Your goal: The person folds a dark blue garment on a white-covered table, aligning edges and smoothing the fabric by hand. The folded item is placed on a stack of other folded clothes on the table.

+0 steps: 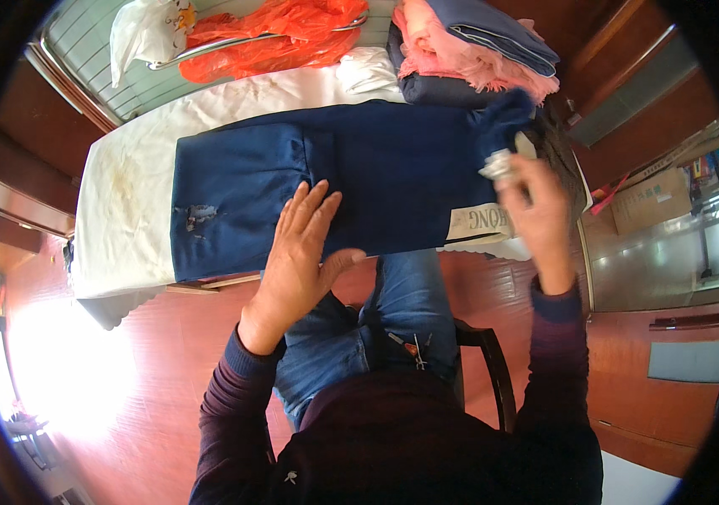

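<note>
A dark blue garment point(391, 170) lies folded along the cloth-covered table, with a torn, frayed hole point(200, 216) near its left end. My left hand point(302, 252) rests on the garment's front part, palm down, fingers apart, holding nothing. Over the right end is my right hand point(533, 196), blurred, its thumb and fingers around a crumpled whitish piece point(497, 165) whose kind I cannot tell. Just beyond it a bunched dark blue part of cloth point(508, 117) is also blurred. A pale cloth with printed letters point(476, 222) shows under the garment's right front edge.
Along the back lie red plastic bags point(271, 57), a white plastic bag point(148, 38), a crumpled white cloth point(369, 71) and a stack of pink and navy textiles point(479, 44). Red-handled scissors point(407, 346) lie on my lap. A cardboard box point(650, 199) stands at the right.
</note>
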{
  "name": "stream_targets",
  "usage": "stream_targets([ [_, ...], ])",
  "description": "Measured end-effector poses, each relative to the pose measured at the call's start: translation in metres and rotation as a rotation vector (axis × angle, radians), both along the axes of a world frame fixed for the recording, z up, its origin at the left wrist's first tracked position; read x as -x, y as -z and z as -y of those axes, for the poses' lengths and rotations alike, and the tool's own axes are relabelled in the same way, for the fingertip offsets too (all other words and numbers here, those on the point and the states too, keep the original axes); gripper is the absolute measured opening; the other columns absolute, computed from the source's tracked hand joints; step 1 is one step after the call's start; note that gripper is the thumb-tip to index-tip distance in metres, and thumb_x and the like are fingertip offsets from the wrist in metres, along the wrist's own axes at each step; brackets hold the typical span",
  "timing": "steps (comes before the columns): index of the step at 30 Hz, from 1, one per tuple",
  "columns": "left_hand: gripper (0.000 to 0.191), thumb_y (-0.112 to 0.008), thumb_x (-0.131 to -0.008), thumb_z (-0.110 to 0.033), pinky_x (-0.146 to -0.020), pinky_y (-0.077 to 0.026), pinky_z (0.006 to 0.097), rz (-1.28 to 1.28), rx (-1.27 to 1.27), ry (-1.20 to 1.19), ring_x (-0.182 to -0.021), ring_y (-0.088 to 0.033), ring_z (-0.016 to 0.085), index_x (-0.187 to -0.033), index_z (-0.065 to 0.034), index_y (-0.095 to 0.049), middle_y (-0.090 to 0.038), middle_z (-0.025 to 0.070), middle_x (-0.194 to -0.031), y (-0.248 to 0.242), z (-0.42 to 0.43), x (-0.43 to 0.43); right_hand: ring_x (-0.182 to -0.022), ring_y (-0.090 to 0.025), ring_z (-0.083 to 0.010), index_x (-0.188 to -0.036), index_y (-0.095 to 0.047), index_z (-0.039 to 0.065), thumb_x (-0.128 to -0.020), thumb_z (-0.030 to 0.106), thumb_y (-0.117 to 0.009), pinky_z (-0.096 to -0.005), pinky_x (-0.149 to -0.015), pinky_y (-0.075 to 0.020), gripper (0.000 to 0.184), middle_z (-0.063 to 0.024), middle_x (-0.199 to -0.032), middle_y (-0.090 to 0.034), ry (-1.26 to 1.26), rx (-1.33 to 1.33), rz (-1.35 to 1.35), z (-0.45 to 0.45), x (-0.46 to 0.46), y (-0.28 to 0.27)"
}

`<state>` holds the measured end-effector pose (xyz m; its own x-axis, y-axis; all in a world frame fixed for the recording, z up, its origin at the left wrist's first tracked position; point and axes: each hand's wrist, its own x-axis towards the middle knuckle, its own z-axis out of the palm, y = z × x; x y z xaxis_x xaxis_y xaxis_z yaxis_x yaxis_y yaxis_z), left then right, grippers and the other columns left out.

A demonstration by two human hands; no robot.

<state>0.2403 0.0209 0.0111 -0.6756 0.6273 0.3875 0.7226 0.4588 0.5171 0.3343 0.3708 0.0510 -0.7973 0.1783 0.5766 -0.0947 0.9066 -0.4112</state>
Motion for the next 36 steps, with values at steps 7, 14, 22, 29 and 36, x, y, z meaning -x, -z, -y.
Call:
stream_targets([
  [7,0.067,-0.083,-0.089,-0.026,-0.103,-0.053,0.045,0.326,-0.251,-0.061,-0.119,-0.067,0.046,-0.14,0.0104,-0.058,-0.067,0.0314,-0.131,-0.008,-0.01,0.074,-0.089,-0.064,-0.0312,-0.111,-0.07,0.007,-0.086,0.007,-0.075,-0.0448,-0.093,-0.0498,0.025,-0.0083,-0.089,-0.062,-0.468,-0.286,0.041,0.084,0.029,0.042],
  [14,0.061,-0.086,-0.087,-0.038,-0.091,-0.056,0.0396,0.266,0.174,0.021,-0.102,-0.073,0.031,-0.124,0.0086,-0.07,-0.075,0.0267,-0.111,-0.018,-0.089,0.147,-0.092,-0.066,-0.0319,-0.115,-0.071,0.005,-0.082,0.001,-0.078,-0.0445,-0.092,-0.0527,0.034,-0.0093,-0.093,-0.066,-0.389,-0.226,0.047,0.083,0.023,0.038],
  [22,0.055,-0.091,-0.076,-0.034,-0.091,-0.057,0.0426,0.38,0.211,0.15,-0.099,-0.074,0.039,-0.113,0.0042,-0.077,-0.077,0.0238,-0.104,-0.028,-0.128,0.188,-0.091,-0.065,-0.0311,-0.118,-0.07,0.006,-0.082,0.002,-0.078,-0.0439,-0.088,-0.0524,0.037,-0.0082,-0.093,-0.065,-0.353,-0.197,-0.019,0.093,0.036,0.028],
  [29,0.059,-0.09,-0.079,-0.035,-0.097,-0.055,0.047,0.119,0.401,0.005,-0.113,-0.069,0.042,-0.124,-0.0003,-0.071,-0.072,0.0248,-0.12,-0.011,-0.112,0.178,-0.083,-0.066,-0.0312,-0.105,-0.07,0.007,-0.091,0.011,-0.069,-0.0445,-0.078,-0.0513,0.015,-0.0103,-0.088,-0.063,-0.363,-0.242,0.055,0.117,0.063,0.057],
  [36,0.072,-0.08,-0.09,-0.037,-0.116,-0.041,0.0498,-0.265,0.14,0.061,-0.139,-0.052,0.042,-0.146,0.0013,-0.055,-0.057,0.0236,-0.146,0.0,-0.089,0.1,-0.09,-0.068,-0.0348,-0.114,-0.07,0.001,-0.091,0.013,-0.075,-0.0467,-0.082,-0.0544,0.026,-0.0145,-0.095,-0.068,-0.469,0.148,0.09,0.083,0.04,0.037],
])
